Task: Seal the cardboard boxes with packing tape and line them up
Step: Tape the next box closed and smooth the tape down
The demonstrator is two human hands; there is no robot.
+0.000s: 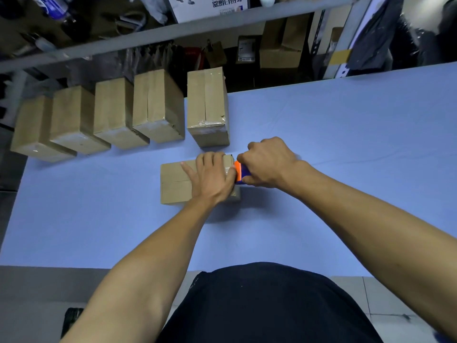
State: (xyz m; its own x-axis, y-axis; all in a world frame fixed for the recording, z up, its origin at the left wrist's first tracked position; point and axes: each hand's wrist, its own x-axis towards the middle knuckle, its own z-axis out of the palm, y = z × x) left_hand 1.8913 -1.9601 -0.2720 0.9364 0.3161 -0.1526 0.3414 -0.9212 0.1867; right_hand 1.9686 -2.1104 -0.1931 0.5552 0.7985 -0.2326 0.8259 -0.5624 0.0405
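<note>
A small cardboard box (176, 182) lies flat in the middle of the blue table (333, 149), its flap seam running left to right. My left hand (212, 176) presses flat on its right half with straight fingers. My right hand (268, 162) grips an orange and blue tape dispenser (239, 171) at the box's right end, where clear tape shows on the top. Most of the dispenser is hidden in my fist. Several taped boxes (158, 107) stand in a row along the far left edge, and the rightmost one (207, 107) stands slightly apart.
Behind the table a grey shelf rail (173, 28) crosses the view, with bags and more cartons (280, 45) stored under it. The table's near edge is close to my torso. The right part of the table is bare blue surface.
</note>
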